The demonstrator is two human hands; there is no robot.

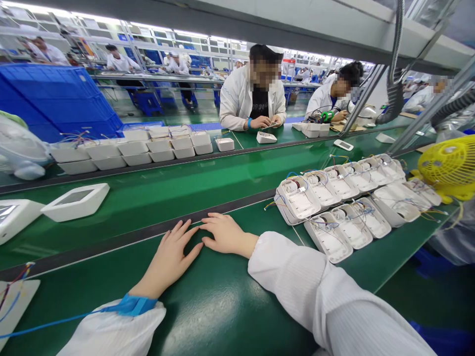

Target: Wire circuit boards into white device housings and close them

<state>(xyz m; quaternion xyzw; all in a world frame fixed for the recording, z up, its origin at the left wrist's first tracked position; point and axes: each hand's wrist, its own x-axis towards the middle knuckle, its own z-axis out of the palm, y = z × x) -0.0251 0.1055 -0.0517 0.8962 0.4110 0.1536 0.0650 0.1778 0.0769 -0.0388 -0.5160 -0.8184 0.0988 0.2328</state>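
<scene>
Both my hands lie flat on the green bench top (208, 301), empty. My left hand (171, 257) has its fingers stretched out and apart, a blue wrist strap (133, 305) with a blue cord on that wrist. My right hand (222, 233) rests beside it, fingers flat, its fingertips touching the left hand's fingertips near the black belt edge (148, 231). Several open white plastic housings with coloured wires (334, 207) lie in two rows to the right of my right hand, out of touch.
A green conveyor belt (178, 188) carries white display units (76, 201) at left. Stacked white housings (141, 148) line the far side. Two people in white coats sit opposite, one holding a part (265, 123). A yellow fan (449, 165) stands at right, blue crates (55, 99) at back left.
</scene>
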